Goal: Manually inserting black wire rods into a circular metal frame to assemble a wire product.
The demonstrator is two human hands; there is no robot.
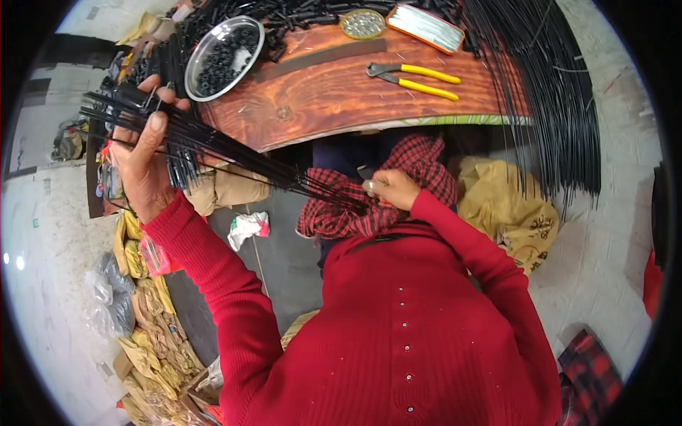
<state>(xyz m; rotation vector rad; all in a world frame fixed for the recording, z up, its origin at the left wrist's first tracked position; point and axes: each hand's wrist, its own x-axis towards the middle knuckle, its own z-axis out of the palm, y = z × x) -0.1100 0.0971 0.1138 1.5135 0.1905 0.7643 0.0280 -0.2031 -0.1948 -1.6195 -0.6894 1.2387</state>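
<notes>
My left hand [145, 145] is raised at the left, its fingers and thumb closed round a bundle of thin black rods [220, 145] that looks like umbrella ribs. The bundle slants down to the right, and its lower ends reach my lap. A red-and-black checked cloth [341, 213] covers my lap under them. Close by those ends, my right hand [394, 189] is closed with thumb and fingers pinched together. A small dark piece shows at its fingertips, too little to name.
Yellow-handled pincers [426, 80] lie on the wooden table [320, 106]. Behind are a metal bowl [192, 78] of small black parts, a round tin [362, 24] and a tray [426, 28] of thin pieces. Long black rods [554, 106] overhang the right edge. A yellow sack [501, 206] lies below.
</notes>
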